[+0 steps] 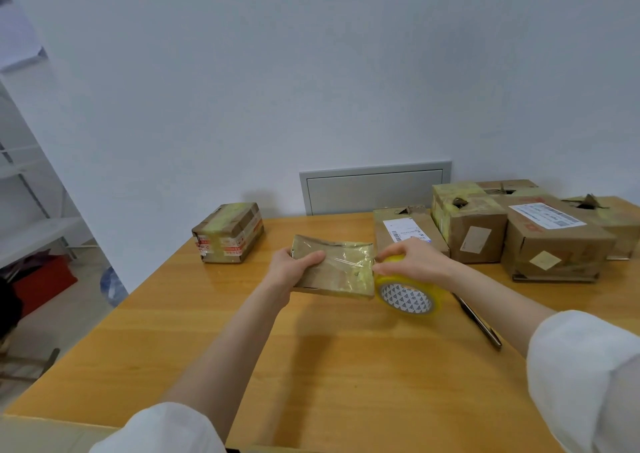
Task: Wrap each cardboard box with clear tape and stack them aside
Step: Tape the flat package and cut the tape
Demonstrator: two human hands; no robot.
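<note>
Head view, single frame.

Surface: wooden table (311,366), orange-yellow grain, glossy, pushed against a plain white wall (311,72). A grey rectangular wall panel (374,189) sits just above the table's far edge.

Task item: flat cardboard box (334,269) over the middle of the table, its top face glossy with yellowish clear tape. Whether its underside touches the wood cannot be told.

Left hand (294,265): grips the flat box's left end, thumb on top, fingers beneath.

Right hand (412,258): curled over the tape roll (408,293) from above. The roll stands on edge against the box's right side, its patterned core facing the camera.

Both forearms bare, white sleeves pushed up.

Far left of the table: one taped box (227,233), alone, well apart from the others.

Far right: a cluster of cardboard boxes, among them a low labelled box (408,233), a taller box (467,224) and a large box (554,241) bearing a shipping label. Several tops look torn.

A dark pen (479,321) lies on the table near the right forearm.

Room, left side: pale shelving (27,175); on the floor a red object (41,283) and a bluish bottle (112,286).
</note>
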